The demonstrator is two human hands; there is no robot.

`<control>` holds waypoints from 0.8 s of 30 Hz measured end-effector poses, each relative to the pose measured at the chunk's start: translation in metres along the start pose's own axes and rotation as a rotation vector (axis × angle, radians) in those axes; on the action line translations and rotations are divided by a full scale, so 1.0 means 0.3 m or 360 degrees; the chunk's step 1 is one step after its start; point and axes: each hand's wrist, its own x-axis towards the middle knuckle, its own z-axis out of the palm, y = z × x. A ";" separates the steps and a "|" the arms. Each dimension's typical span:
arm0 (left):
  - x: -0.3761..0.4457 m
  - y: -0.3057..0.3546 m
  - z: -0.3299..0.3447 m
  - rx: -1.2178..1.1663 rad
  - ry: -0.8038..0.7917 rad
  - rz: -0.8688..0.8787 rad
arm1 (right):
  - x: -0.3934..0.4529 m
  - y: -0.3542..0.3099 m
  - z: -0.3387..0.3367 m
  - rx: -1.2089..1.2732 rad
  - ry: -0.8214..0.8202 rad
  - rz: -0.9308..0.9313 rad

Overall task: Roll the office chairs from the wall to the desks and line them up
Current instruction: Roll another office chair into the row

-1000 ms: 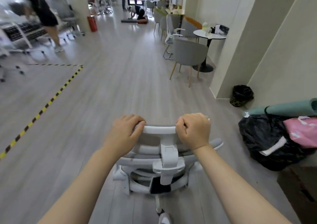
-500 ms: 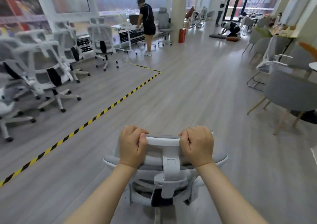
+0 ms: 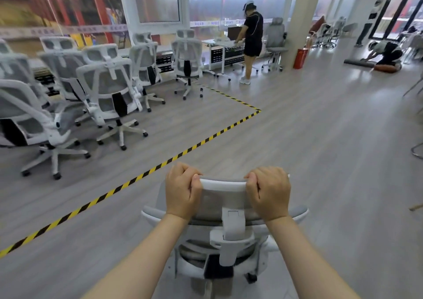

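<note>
Hands come first in the head view, the only view there is: the left hand and the right hand are both closed around the top bar of the headrest of the office chair, fingers curled over the front edge and thumbs pressed on the rim, one hand at each end of the bar. The chair stands directly in front of the person, seen from behind and above, on the open grey floor, on the near side of the yellow-black floor tape. Beyond that tape, at the left, a group of similar white chairs stands close together beside the desks; they are roughly in rows, but some are turned at different angles, so the lining up does not look finished. Another person stands at a white desk further back, and one more person kneels on the floor at the far right. As a judgement, several chairs are already brought over, and this one is on its way but not yet parked. It must cross the tape, join the group and be turned straight. How many chairs remain at the wall cannot be told, because the wall is not in view.
</note>
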 end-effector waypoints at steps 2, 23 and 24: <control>0.106 -0.078 0.057 0.0029 0.0005 0.0010 | 0.093 0.044 0.115 0.0017 -0.0011 -0.0024; 1.224 -0.830 0.705 0.0241 0.0126 -0.0004 | 1.091 0.505 1.297 0.0197 -0.0056 -0.0131; 1.275 -0.865 0.736 0.0258 0.0139 -0.0015 | 1.141 0.528 1.356 0.0212 -0.0076 -0.0144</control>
